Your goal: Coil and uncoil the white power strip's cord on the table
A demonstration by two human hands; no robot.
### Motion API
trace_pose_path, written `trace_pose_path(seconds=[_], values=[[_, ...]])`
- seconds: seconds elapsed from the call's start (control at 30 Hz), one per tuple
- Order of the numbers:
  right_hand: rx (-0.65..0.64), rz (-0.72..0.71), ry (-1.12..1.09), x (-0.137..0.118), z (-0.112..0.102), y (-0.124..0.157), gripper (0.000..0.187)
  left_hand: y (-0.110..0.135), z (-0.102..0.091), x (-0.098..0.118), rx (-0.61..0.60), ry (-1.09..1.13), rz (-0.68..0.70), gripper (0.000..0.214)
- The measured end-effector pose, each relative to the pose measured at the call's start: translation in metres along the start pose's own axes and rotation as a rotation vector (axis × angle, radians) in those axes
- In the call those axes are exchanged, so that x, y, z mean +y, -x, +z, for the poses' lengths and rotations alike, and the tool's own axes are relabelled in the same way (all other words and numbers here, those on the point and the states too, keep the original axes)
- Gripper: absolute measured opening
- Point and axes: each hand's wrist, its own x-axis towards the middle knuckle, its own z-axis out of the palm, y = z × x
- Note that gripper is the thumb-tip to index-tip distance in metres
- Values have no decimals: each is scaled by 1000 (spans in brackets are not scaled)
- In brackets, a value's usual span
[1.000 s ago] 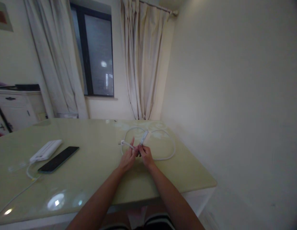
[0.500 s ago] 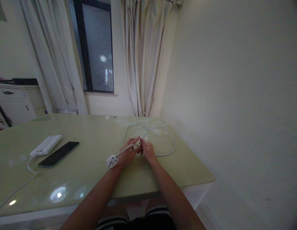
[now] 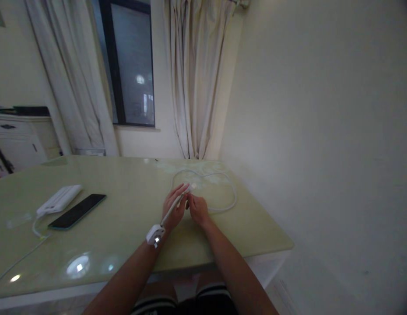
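My left hand (image 3: 173,206) rests on the pale green table (image 3: 124,218) with its fingers closed round a white cable. The cable's white plug (image 3: 155,235) hangs by my left wrist. Right beside it, my right hand (image 3: 197,208) pinches the same cable near a small white block at my fingertips. The rest of the white cable (image 3: 223,199) lies in a wide loop on the table behind both hands.
A white power bank (image 3: 59,199) and a dark phone (image 3: 77,211) lie at the left of the table, a thin white lead (image 3: 36,229) trailing from them. Behind the table are curtains, a dark window and a white cabinet (image 3: 16,140). A wall runs along the right.
The plug end has swung from the far side of my left hand down to my left wrist. Both hands have stayed together on the cable, and the loop behind them has shrunk a little.
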Motion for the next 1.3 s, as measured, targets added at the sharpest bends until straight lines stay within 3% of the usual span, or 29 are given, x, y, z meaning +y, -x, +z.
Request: trace_pose_path(seconds=[0.13,0.2,0.3,0.4,0.47,0.53,0.67,0.8,0.9,1.07,1.3], values=[[-88,-90,126,-2,-1,1,37,-4,-6,-1,142,12,-99,32],[-88,-115,172,0,-2,0,28,-6,-10,-5,191,18,-171,32],[21,-119,239,5,-4,-2,26,-10,-16,-9,192,25,-255,32],[208,-120,287,9,-8,-3,28,-14,-19,-10,164,62,-313,35],[320,-83,310,10,-11,-2,29,-17,-19,-9,155,157,-346,37],[352,-28,328,11,-14,0,32,-18,-19,-10,158,316,-396,41],[300,22,332,12,-14,1,34,-17,-21,-14,148,595,-567,54],[313,24,241,9,-8,0,32,-13,-24,-20,91,687,-701,56],[283,-13,130,5,-5,2,30,-11,-23,-21,26,724,-705,57],[77,-102,-12,-3,-4,10,28,-8,-17,-17,-73,806,-701,52],[64,-47,-25,-8,-3,6,27,-6,-10,-23,54,689,-694,55]])
